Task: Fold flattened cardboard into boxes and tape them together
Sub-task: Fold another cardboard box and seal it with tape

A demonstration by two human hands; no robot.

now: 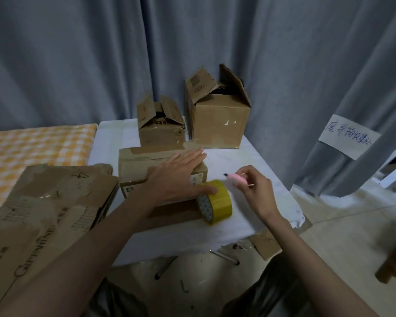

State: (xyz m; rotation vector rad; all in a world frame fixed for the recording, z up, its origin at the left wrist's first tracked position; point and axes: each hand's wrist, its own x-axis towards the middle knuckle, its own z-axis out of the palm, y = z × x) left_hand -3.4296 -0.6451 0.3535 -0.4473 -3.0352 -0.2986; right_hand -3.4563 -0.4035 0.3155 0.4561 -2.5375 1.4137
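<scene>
A closed cardboard box (137, 165) lies on the white-covered table (249, 202) in front of me. My left hand (178, 175) lies flat on its top with straight fingers, and its thumb touches a roll of yellow tape (217, 203) standing on edge beside the box. My right hand (254, 186) hovers to the right of the tape and pinches a small pink cutter (236, 178) with a dark tip. A stack of flattened cardboard (44, 213) lies to my left.
Two folded boxes with open top flaps, a small one (160, 126) and a larger one (217, 113), stand at the table's far edge against a grey curtain. A yellow checked surface (32, 145) lies at the left. A wooden stool (393, 264) stands on the floor at the right.
</scene>
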